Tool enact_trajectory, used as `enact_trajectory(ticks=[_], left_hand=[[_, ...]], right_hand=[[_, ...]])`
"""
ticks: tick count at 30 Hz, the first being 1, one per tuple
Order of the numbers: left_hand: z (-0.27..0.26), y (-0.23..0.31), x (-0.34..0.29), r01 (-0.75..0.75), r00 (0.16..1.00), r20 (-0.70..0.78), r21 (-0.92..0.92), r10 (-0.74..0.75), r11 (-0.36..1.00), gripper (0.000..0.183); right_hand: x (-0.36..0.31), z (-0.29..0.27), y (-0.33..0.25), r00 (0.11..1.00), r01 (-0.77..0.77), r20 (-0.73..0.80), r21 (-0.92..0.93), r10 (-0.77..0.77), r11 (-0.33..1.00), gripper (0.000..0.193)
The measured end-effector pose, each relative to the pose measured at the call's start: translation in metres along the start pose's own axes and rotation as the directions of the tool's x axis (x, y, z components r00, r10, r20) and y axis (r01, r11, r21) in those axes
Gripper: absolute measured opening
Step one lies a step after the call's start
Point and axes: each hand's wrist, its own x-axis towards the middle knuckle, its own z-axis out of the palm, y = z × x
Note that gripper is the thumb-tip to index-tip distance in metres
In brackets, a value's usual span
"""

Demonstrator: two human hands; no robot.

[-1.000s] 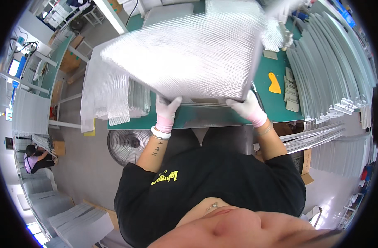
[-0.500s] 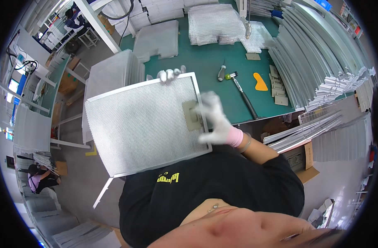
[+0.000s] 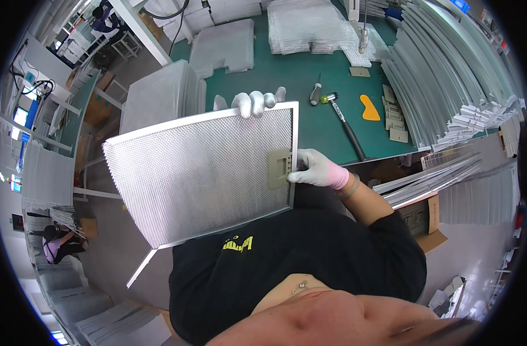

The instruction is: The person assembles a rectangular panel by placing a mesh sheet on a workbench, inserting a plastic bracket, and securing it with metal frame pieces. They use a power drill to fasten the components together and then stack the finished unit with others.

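I hold a silvery mesh filter panel [image 3: 200,179] with a thin metal frame in front of my body, tilted. My left hand [image 3: 256,105], in a white glove, has its fingers wrapped over the panel's far edge. At the right edge, my gloved right hand [image 3: 316,170] with a pink cuff pinches the frame beside a beige plate [image 3: 279,168] with small slots. The plate lies against the mesh along the right frame bar. A loose frame strip [image 3: 141,269] sticks out from the panel's lower left corner, and the mesh's left edge is bare.
On the green bench [image 3: 286,75] lie a screwdriver [image 3: 316,94], a hammer [image 3: 347,130], an orange scraper [image 3: 369,108] and several beige plates [image 3: 395,118]. Mesh sheets [image 3: 303,29] are stacked at the back. Frame strips [image 3: 448,75] crowd the right. A co-worker [image 3: 59,245] crouches at far left.
My right hand has gone from a blurred, spread pose over the plate to a pinch on the right frame edge. The panel has shifted slightly right, with my left hand still on its far edge.
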Motion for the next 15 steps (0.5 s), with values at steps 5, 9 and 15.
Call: enact_trajectory(ticks=[5,9,15], left_hand=[[0.002,0.008,0.005,0.018,0.999,0.025,0.082,-0.020,0.996,0.027],[-0.017,0.019,0.007,-0.160,0.987,0.036,0.126,0.157,0.979,0.039],[-0.031,0.025,0.011,-0.193,0.977,0.105,0.082,0.185,0.978,0.024]], right_hand=[[0.008,-0.003,-0.008,0.991,-0.130,0.016,0.009,0.130,0.991,0.067],[0.004,0.013,-0.002,0.897,0.207,-0.223,-0.549,-0.381,0.810,0.097],[0.009,0.027,0.018,0.888,0.206,-0.393,-0.128,-0.240,0.970,0.062]])
